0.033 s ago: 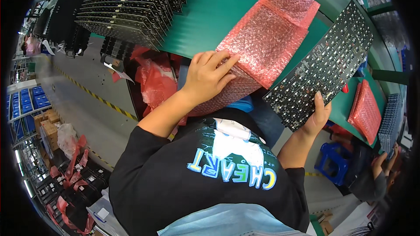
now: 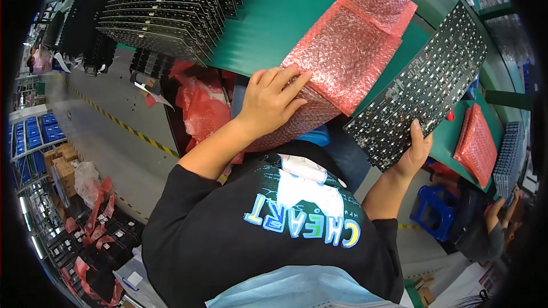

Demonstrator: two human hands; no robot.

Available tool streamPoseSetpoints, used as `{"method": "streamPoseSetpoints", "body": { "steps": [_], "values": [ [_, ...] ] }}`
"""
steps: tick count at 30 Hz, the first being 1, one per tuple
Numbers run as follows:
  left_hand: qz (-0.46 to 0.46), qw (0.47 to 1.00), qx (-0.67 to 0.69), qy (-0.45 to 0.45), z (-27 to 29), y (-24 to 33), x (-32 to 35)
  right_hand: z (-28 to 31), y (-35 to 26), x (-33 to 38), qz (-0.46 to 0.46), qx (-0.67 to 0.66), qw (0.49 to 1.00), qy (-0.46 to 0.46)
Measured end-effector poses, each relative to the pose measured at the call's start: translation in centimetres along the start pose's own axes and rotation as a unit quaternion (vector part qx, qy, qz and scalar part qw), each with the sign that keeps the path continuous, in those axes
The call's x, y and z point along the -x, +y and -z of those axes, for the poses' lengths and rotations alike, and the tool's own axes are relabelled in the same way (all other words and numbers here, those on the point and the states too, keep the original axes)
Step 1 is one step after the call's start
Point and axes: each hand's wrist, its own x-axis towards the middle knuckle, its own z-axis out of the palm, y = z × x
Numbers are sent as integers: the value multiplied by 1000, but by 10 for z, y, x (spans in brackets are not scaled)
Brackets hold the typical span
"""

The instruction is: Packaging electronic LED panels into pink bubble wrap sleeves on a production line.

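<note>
My left hand [image 2: 274, 100] grips the near end of a pink bubble-wrap bag [image 2: 348, 51], fingers spread over its top. The bag lies slanted across the green mat [image 2: 274, 17] and hangs over the table's front edge. My right hand [image 2: 414, 151] holds a black rectangular circuit board [image 2: 422, 85] by its lower corner. The board is studded with rows of small components and is tilted up just right of the bag, close to its edge.
Fanned stacks of several black boards [image 2: 171, 5] fill the far left of the mat. Red bags [image 2: 200, 102] are bunched below the table edge. Another pink bubble bag [image 2: 476, 142] lies to the right. A co-worker [image 2: 491, 222] crouches by a blue stool [image 2: 434, 211].
</note>
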Motion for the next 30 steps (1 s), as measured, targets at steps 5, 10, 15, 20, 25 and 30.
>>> {"method": "streamPoseSetpoints", "body": {
  "steps": [5,10,15,20,25,30],
  "values": [
    [13,1000,-5,10,-5,7,6,-1,-1,-1,-6,3,1000,15],
    [34,999,-3,8,-6,15,10,-7,-3,-2,-6,-12,1000,25],
    [33,999,-15,-7,-4,16,13,-26,-8,-10,0,-9,1000,16],
    [24,1000,10,-12,1,14,11,-70,6,-34,-22,39,999,22],
    [94,985,140,42,-8,8,18,-105,23,-50,-32,43,998,-34],
    [117,970,168,134,15,15,3,-117,35,-49,-11,92,994,-64]
  ]
}}
